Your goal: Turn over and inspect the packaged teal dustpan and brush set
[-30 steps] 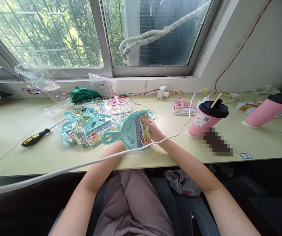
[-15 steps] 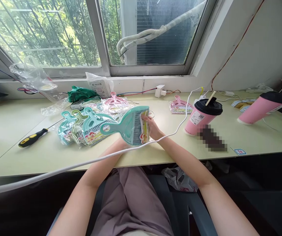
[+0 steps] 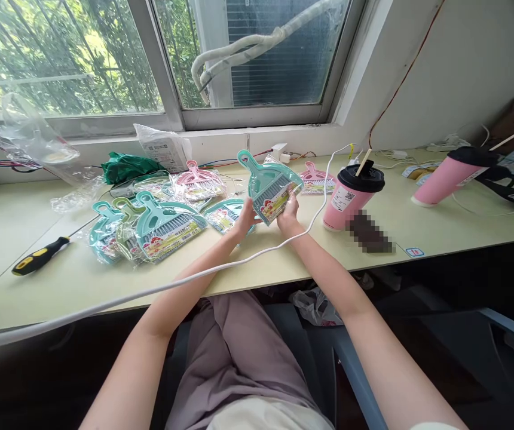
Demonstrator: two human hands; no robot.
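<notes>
Teal plastic dustpan-and-brush set (image 3: 269, 184) in clear wrap is grasped by left hand (image 3: 244, 216) and right hand (image 3: 289, 212), raised above the table (image 3: 284, 263)'s middle, being inspected; stacking needs a steady lowering.

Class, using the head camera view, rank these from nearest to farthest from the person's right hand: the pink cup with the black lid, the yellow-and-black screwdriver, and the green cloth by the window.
Measured from the right hand:
1. The pink cup with the black lid, just to its right on the table.
2. The crumpled green cloth, far to the left, near the window sill.
3. The yellow-and-black screwdriver, farthest, at the table's left end.
</notes>
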